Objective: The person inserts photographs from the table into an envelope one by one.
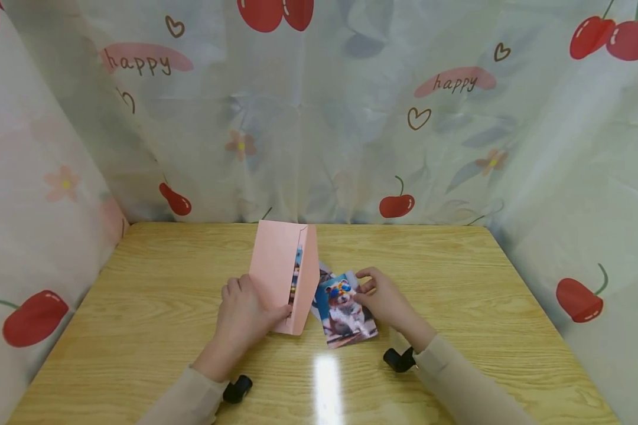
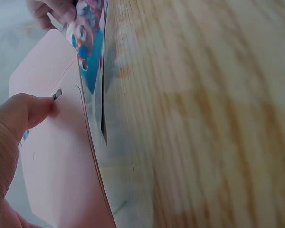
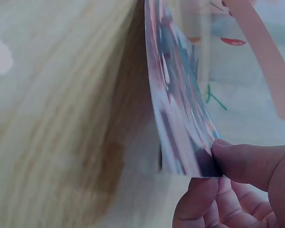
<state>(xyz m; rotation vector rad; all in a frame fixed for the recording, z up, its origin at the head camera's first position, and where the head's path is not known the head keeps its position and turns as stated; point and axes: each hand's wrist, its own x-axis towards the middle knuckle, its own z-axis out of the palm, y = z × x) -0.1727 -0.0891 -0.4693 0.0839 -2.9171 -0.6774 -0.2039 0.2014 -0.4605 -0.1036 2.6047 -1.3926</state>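
My left hand (image 1: 243, 311) grips a pink envelope (image 1: 276, 254) on the table, its thumb over the opening and the flap (image 1: 309, 277) raised along the right side. Inside the opening shows a colourful strip of picture cards (image 1: 296, 273). To the right, my right hand (image 1: 387, 302) pinches the edge of a glossy picture card (image 1: 345, 319) printed with a furry animal in sunglasses. In the right wrist view, thumb and fingers hold that card (image 3: 175, 109) at its corner, tilted up from the table. Another card (image 1: 325, 271) lies partly hidden behind it, beside the envelope.
The wood-grain table (image 1: 154, 295) is glossy and reflects light near its front. A patterned curtain (image 1: 308, 118) encloses the back and both sides. Black devices (image 1: 237, 389) are strapped at both wrists.
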